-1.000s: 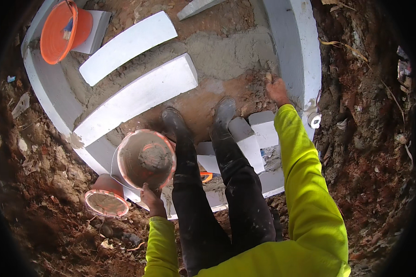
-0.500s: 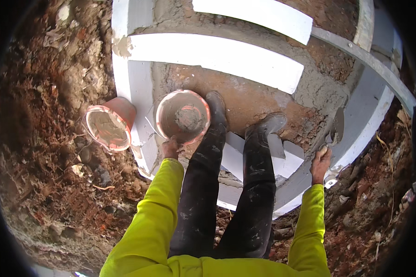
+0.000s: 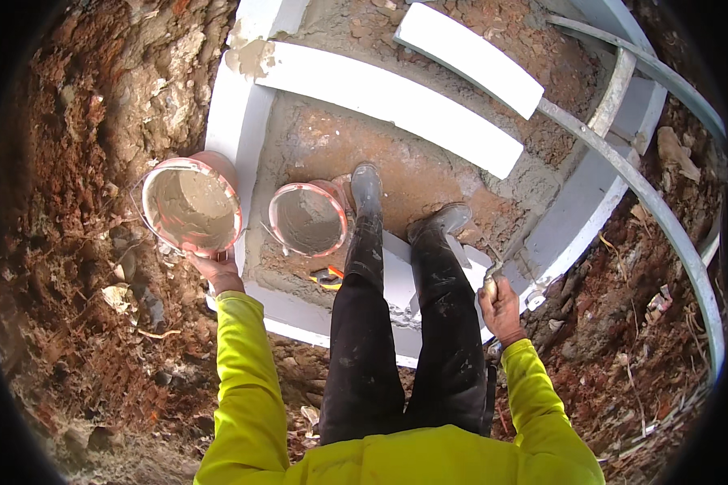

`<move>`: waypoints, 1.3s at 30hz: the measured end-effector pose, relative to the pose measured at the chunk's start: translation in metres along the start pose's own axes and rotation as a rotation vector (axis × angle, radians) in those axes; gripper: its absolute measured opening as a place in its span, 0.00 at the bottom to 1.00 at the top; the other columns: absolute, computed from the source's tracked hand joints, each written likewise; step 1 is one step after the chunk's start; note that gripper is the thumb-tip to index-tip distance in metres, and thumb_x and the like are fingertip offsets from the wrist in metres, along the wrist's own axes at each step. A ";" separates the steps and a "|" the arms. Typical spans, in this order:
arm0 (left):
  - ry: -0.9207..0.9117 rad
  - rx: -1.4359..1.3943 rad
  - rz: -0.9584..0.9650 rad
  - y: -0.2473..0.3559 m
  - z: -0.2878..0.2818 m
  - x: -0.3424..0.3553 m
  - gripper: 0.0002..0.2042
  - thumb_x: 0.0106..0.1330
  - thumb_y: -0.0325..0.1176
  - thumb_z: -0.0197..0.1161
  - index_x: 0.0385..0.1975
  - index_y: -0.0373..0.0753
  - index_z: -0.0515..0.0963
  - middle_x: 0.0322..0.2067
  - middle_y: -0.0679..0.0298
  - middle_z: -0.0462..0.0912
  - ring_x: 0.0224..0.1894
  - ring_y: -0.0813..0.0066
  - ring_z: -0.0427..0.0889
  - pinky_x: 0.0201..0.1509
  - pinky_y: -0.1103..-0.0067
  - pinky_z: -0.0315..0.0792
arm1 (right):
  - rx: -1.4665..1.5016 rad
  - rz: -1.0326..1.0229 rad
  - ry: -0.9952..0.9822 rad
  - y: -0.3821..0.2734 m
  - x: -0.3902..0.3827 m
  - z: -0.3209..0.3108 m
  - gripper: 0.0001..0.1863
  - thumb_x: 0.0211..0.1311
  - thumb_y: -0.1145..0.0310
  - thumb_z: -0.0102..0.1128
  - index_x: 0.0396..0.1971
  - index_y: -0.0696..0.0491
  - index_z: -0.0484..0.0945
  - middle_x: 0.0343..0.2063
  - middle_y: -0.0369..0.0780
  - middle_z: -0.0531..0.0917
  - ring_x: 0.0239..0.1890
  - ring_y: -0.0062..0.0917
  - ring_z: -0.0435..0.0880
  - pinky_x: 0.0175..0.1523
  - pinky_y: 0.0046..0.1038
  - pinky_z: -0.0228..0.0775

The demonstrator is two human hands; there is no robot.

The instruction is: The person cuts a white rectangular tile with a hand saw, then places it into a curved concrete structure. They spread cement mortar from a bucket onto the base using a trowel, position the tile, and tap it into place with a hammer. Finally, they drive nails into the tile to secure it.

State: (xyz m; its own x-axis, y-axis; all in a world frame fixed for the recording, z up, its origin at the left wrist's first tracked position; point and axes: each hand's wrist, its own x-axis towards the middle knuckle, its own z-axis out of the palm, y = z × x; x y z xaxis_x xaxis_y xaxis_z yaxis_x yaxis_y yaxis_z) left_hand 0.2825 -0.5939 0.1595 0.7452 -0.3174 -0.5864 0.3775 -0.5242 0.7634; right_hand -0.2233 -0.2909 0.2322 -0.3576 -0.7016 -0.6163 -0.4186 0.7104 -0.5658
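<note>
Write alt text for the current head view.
A person's left hand touches the rim of an orange mortar bucket outside a low white wall; the right hand grips a trowel. A second bucket stands inside, beside dark boots.

Yellow long-sleeved top (image 3: 396,461) | black trousers (image 3: 357,368), pale-spattered | dark boots (image 3: 367,198), apparently rubber

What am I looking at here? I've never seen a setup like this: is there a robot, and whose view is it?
No robot here: a person works bare-handed, in bright yellow sleeves. A wide fisheye camera on the person's head looks down, which makes straight edges bow. The left hand touches the rim of the left bucket, which contains a grey-brown mix; a second bucket stands by the boots. The right hand grips a small handled tool, seemingly a trowel. Farther ahead are white slabs and a metal frame.
</note>
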 end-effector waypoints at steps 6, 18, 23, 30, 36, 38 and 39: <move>-0.051 -0.082 0.029 0.001 0.001 0.039 0.20 0.67 0.31 0.54 0.58 0.30 0.69 0.51 0.53 0.78 0.49 0.61 0.81 0.48 0.70 0.82 | -0.104 0.043 -0.148 -0.044 0.019 -0.017 0.17 0.59 0.63 0.65 0.44 0.53 0.71 0.27 0.51 0.81 0.30 0.53 0.81 0.34 0.45 0.74; -0.633 0.543 0.382 -0.016 0.039 -0.226 0.02 0.59 0.20 0.61 0.29 0.34 0.76 0.27 0.73 0.74 0.31 0.85 0.69 0.37 0.84 0.66 | -0.330 -0.358 -0.137 -0.129 0.032 -0.082 0.17 0.63 0.63 0.61 0.50 0.50 0.74 0.35 0.46 0.81 0.34 0.42 0.84 0.38 0.41 0.78; -1.005 0.667 0.492 -0.039 0.068 -0.308 0.02 0.64 0.24 0.63 0.31 0.33 0.77 0.29 0.74 0.74 0.30 0.87 0.68 0.35 0.85 0.66 | -0.678 -0.405 -0.177 -0.106 0.055 -0.097 0.17 0.60 0.70 0.56 0.50 0.51 0.75 0.38 0.45 0.81 0.42 0.39 0.84 0.44 0.38 0.79; -1.272 0.692 0.600 -0.067 0.113 -0.404 0.06 0.63 0.24 0.66 0.28 0.34 0.74 0.23 0.75 0.73 0.27 0.89 0.66 0.31 0.86 0.64 | -0.285 -0.326 -0.061 -0.059 0.032 -0.079 0.17 0.57 0.65 0.64 0.45 0.53 0.76 0.35 0.45 0.82 0.37 0.42 0.84 0.43 0.40 0.78; -1.304 0.872 0.762 -0.082 0.125 -0.419 0.11 0.64 0.30 0.67 0.23 0.35 0.72 0.21 0.74 0.71 0.27 0.87 0.65 0.30 0.84 0.63 | 0.299 -0.244 0.208 -0.010 0.010 -0.028 0.23 0.50 0.57 0.72 0.43 0.53 0.80 0.37 0.45 0.85 0.37 0.44 0.85 0.42 0.40 0.77; -1.324 0.877 0.815 -0.090 0.131 -0.411 0.15 0.67 0.37 0.65 0.23 0.35 0.72 0.21 0.75 0.69 0.26 0.87 0.64 0.29 0.84 0.61 | 0.467 -0.245 0.267 0.002 0.004 -0.016 0.20 0.48 0.62 0.72 0.42 0.52 0.80 0.37 0.45 0.85 0.38 0.43 0.85 0.44 0.38 0.78; -1.273 0.873 0.767 -0.091 0.134 -0.407 0.18 0.69 0.41 0.63 0.22 0.36 0.71 0.21 0.77 0.66 0.26 0.87 0.63 0.29 0.84 0.60 | 0.534 -0.230 0.297 0.005 -0.001 -0.016 0.20 0.47 0.64 0.72 0.41 0.53 0.80 0.36 0.44 0.85 0.38 0.43 0.85 0.44 0.37 0.78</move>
State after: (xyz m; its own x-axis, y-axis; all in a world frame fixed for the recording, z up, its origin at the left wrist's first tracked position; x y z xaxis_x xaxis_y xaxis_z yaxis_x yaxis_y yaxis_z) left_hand -0.1286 -0.5225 0.2922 -0.4338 -0.8321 -0.3455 -0.5359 -0.0700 0.8414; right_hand -0.2381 -0.2876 0.2387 -0.5559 -0.7701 -0.3131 -0.0667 0.4168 -0.9066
